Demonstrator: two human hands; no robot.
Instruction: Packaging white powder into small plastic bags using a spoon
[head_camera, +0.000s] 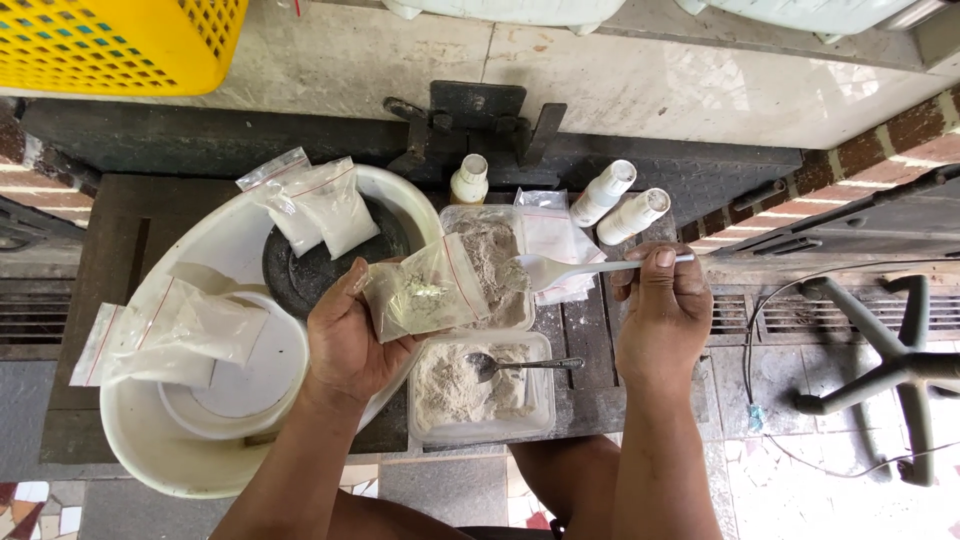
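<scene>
**Bagging powder: one bag in hand, barely filled**

Left hand (345, 335) closed round a small clear zip bag (425, 290), mouth held open towards the right, only a pinch of pale powder inside. Right hand (662, 315) gripping the handle of a white plastic spoon (560, 268), bowl just beside the bag's mouth and above the upper tub (495, 262); whether the spoon carries powder, hard to tell.

Below the hands, a second tub (480, 390) of greyish powder with a metal spoon (520, 365) lying in it. Both tubs far from empty, so plenty left to portion by the look of it.

To the left, in and on the white basin (150, 440): two filled bags (315, 205) at the far rim, more filled bags (170, 335) near the front edge, and a dark round pan (310, 270), perhaps of a scale. So, as a judgement, several portions done, the current one only begun.

Beyond the tubs, a stack of empty bags (555, 235) and three small white bottles (605, 190) on the dark tabletop (590, 340).
</scene>
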